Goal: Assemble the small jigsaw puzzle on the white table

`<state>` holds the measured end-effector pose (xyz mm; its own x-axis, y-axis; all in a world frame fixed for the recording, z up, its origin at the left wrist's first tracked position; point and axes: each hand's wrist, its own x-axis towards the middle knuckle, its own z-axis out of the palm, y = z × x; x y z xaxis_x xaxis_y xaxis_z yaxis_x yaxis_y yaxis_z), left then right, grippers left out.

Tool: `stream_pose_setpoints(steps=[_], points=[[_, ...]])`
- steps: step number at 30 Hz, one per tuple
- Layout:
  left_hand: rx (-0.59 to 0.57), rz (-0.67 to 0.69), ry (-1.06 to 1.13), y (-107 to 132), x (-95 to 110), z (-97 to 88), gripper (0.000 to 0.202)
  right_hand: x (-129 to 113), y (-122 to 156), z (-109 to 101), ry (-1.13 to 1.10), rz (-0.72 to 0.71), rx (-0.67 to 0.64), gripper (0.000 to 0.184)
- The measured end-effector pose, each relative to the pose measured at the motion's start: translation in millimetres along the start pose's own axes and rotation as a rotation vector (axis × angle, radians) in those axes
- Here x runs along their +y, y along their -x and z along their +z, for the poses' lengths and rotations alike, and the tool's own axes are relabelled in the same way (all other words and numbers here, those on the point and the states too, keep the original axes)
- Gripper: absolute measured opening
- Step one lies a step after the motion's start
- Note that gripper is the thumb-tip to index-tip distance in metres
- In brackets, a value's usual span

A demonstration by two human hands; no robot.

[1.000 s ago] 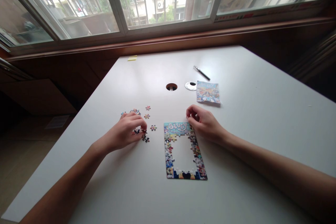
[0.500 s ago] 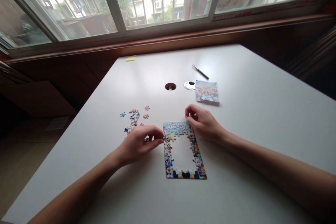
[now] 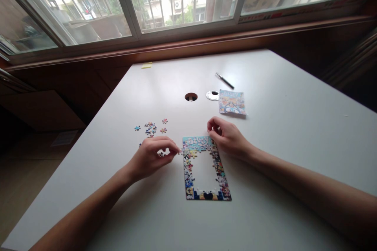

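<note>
A jigsaw puzzle (image 3: 198, 141) lies on the white table, its border joined around a bare middle. Just left of its upper left edge, my left hand (image 3: 155, 156) pinches a small puzzle piece (image 3: 180, 151) between thumb and fingertips. My right hand (image 3: 225, 135) rests by the puzzle's upper right corner with its fingers curled; whether anything is in them is hidden. Several loose puzzle pieces (image 3: 151, 128) are scattered beyond my left hand, which covers part of them.
A printed packet (image 3: 232, 102) lies beyond my right hand, against a round metal cover (image 3: 212, 95). Further back is a pen (image 3: 225, 80). The table (image 3: 279, 125) has a round hole (image 3: 191, 97), and yellow tape (image 3: 147, 65) sticks near its far edge.
My left hand has drawn back slightly to the left from the puzzle's edge, and the piece at its fingertips now shows. The right hand stays in place.
</note>
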<state>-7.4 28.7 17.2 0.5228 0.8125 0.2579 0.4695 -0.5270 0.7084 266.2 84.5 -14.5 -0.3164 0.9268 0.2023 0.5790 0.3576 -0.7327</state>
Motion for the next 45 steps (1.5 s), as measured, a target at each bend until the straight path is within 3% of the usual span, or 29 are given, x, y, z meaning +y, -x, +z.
stream_pose_setpoints(steps=[4,7,14,20,23,27,29,34,38,45], points=[[0.098,0.019,-0.184,-0.7,-18.1,-25.8,0.012,-0.2,-0.5,-0.2,0.000,0.000,-0.003,0.009],[0.146,0.061,-0.296,-0.6,-30.1,-34.7,0.009,0.8,-0.4,0.6,-0.003,-0.008,-0.001,0.009],[0.172,0.117,-0.472,0.4,-40.2,-16.1,0.010,1.9,0.2,0.9,0.004,-0.008,0.010,0.009],[0.079,0.095,-0.648,0.8,-34.9,-13.1,0.016,2.0,-0.6,1.0,0.005,-0.009,0.006,0.008],[0.107,0.053,-0.647,1.3,-35.4,-24.1,0.021,1.8,-0.7,0.9,0.001,-0.006,0.008,0.008],[0.233,-0.023,-0.632,5.2,-46.8,-55.4,0.019,1.5,0.0,1.0,-0.008,-0.002,0.003,0.008],[0.176,-0.034,-0.630,8.6,-52.5,-71.5,0.016,1.4,0.3,1.1,-0.009,0.001,0.002,0.008],[-0.134,-0.097,-0.479,15.9,-51.7,-91.7,0.010,2.2,-0.2,0.9,-0.002,-0.004,0.011,0.008],[-0.251,-0.121,-0.405,16.8,-44.1,-90.8,0.008,2.7,-0.3,0.9,-0.002,-0.012,0.007,0.008],[-0.348,-0.131,-0.365,14.7,-43.8,-82.5,0.011,1.5,0.1,0.1,0.000,-0.003,0.001,0.008]])
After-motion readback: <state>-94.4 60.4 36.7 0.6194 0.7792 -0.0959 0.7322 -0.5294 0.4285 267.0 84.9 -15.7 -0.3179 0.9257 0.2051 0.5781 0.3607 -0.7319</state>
